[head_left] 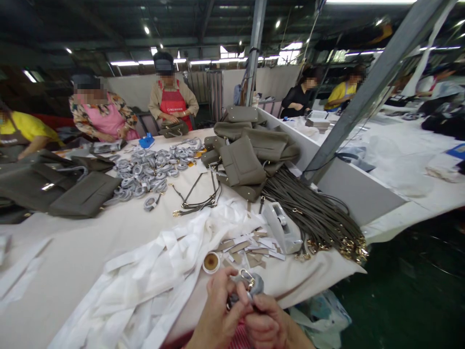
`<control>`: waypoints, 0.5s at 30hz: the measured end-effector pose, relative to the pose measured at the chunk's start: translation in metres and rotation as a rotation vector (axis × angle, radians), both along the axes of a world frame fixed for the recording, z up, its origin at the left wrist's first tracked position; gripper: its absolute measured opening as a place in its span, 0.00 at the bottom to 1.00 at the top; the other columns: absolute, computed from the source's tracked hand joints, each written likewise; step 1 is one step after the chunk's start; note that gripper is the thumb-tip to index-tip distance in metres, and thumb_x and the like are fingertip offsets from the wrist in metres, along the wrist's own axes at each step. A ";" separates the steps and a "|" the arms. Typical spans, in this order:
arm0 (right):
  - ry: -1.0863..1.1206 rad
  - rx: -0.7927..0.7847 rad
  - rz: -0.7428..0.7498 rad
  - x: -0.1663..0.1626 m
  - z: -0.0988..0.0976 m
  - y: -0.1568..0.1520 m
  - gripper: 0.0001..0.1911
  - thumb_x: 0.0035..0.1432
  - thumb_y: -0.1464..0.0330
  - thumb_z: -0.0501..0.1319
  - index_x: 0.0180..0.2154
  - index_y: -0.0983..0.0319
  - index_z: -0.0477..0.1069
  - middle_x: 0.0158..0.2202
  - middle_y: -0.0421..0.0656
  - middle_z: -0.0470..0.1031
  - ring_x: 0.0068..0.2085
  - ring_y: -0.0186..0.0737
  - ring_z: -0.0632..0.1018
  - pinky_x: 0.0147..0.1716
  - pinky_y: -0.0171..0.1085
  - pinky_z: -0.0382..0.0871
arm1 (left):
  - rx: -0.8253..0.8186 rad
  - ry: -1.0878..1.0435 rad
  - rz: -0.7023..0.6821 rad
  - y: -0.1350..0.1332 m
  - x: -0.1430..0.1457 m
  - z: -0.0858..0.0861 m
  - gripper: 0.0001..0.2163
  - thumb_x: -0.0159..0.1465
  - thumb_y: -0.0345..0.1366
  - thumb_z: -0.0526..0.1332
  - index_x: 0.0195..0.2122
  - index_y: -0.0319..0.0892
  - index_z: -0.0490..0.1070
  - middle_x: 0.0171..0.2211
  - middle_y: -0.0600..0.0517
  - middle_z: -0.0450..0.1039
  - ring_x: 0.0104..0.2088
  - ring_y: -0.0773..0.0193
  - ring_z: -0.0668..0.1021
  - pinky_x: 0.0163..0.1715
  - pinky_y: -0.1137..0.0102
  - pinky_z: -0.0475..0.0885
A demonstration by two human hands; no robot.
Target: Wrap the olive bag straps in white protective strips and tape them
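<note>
Wrapped strap coil (250,283) with gold clasp, gripped by both hands, left hand (218,315), right hand (267,322), at tabletop (72,261) edge; wrapped coils pile (152,169) finished; unwrapped straps bundle (312,213) remaining

White strips (152,271) and tape dispenser (281,228) ahead

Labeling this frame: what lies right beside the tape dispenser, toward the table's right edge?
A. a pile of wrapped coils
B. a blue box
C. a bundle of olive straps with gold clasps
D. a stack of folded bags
C: the straps fan out just right of the dispenser, their gold clasps hanging at the table edge.
</note>
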State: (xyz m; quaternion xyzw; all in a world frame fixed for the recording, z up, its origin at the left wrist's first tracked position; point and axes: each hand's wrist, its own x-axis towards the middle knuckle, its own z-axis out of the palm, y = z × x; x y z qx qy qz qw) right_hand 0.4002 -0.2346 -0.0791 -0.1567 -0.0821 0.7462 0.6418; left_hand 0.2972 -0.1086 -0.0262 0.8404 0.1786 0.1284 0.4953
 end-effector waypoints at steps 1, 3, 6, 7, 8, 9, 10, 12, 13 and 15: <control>0.014 0.012 -0.012 -0.002 -0.003 -0.001 0.26 0.46 0.48 0.70 0.21 0.60 0.63 0.08 0.26 0.49 0.08 0.20 0.43 0.09 0.26 0.38 | 0.032 -0.004 -0.040 0.001 -0.001 0.006 0.20 0.61 0.33 0.63 0.54 0.46 0.64 0.48 0.46 0.75 0.50 0.53 0.75 0.49 0.60 0.72; 0.035 0.069 -0.074 -0.006 -0.004 -0.002 0.28 0.45 0.42 0.68 0.31 0.60 0.70 0.08 0.26 0.53 0.07 0.20 0.45 0.09 0.25 0.40 | 0.181 -0.072 -0.082 0.004 -0.001 0.017 0.22 0.59 0.30 0.63 0.54 0.47 0.63 0.47 0.48 0.75 0.50 0.54 0.75 0.52 0.57 0.69; 0.068 0.194 -0.225 -0.012 0.004 0.002 0.31 0.50 0.41 0.64 0.38 0.62 0.73 0.11 0.28 0.60 0.08 0.19 0.46 0.09 0.25 0.41 | 0.485 -0.251 -0.032 0.010 0.001 0.029 0.22 0.60 0.28 0.62 0.55 0.46 0.61 0.42 0.51 0.78 0.45 0.56 0.76 0.60 0.54 0.56; 0.074 0.198 -0.268 -0.013 0.009 0.004 0.29 0.52 0.43 0.65 0.39 0.62 0.74 0.14 0.29 0.64 0.09 0.18 0.45 0.09 0.25 0.41 | 0.573 -0.302 -0.006 0.012 0.002 0.031 0.21 0.61 0.28 0.61 0.55 0.45 0.61 0.40 0.52 0.79 0.42 0.58 0.77 0.61 0.55 0.51; 0.075 0.164 -0.301 -0.014 0.015 0.006 0.26 0.53 0.46 0.66 0.41 0.61 0.74 0.19 0.30 0.68 0.10 0.17 0.45 0.10 0.24 0.42 | 0.645 -0.341 0.015 0.013 0.004 0.033 0.20 0.62 0.28 0.60 0.56 0.44 0.61 0.38 0.53 0.79 0.41 0.59 0.77 0.62 0.57 0.48; 0.069 0.098 -0.330 -0.016 0.022 0.009 0.24 0.52 0.49 0.69 0.43 0.59 0.74 0.23 0.30 0.70 0.12 0.17 0.48 0.11 0.23 0.43 | 0.703 -0.370 0.033 0.014 0.005 0.034 0.19 0.64 0.28 0.59 0.55 0.43 0.62 0.37 0.53 0.80 0.40 0.59 0.77 0.63 0.58 0.46; 0.052 0.023 -0.356 -0.017 0.028 0.011 0.24 0.50 0.51 0.71 0.44 0.56 0.74 0.25 0.31 0.71 0.14 0.17 0.52 0.13 0.23 0.44 | 0.749 -0.392 0.043 0.015 0.006 0.034 0.17 0.65 0.29 0.59 0.55 0.42 0.63 0.36 0.52 0.80 0.40 0.60 0.77 0.64 0.59 0.45; -0.010 -0.091 -0.416 -0.020 0.039 0.017 0.26 0.44 0.51 0.74 0.42 0.55 0.75 0.25 0.33 0.71 0.18 0.22 0.60 0.16 0.23 0.49 | 0.806 -0.427 0.051 0.015 0.007 0.033 0.15 0.66 0.29 0.59 0.54 0.42 0.64 0.36 0.52 0.80 0.40 0.61 0.77 0.65 0.60 0.44; -0.046 -0.133 -0.457 -0.022 0.043 0.019 0.27 0.41 0.49 0.75 0.40 0.57 0.76 0.23 0.34 0.70 0.21 0.24 0.63 0.18 0.24 0.51 | 0.820 -0.443 0.055 0.015 0.008 0.033 0.15 0.66 0.29 0.59 0.53 0.42 0.65 0.36 0.52 0.80 0.40 0.61 0.77 0.65 0.60 0.44; -0.127 -0.215 -0.547 -0.024 0.047 0.024 0.29 0.37 0.47 0.75 0.37 0.59 0.76 0.22 0.36 0.69 0.23 0.27 0.65 0.20 0.26 0.55 | 0.819 -0.471 0.068 0.014 0.010 0.031 0.13 0.66 0.30 0.59 0.53 0.41 0.66 0.36 0.52 0.81 0.40 0.62 0.77 0.66 0.61 0.44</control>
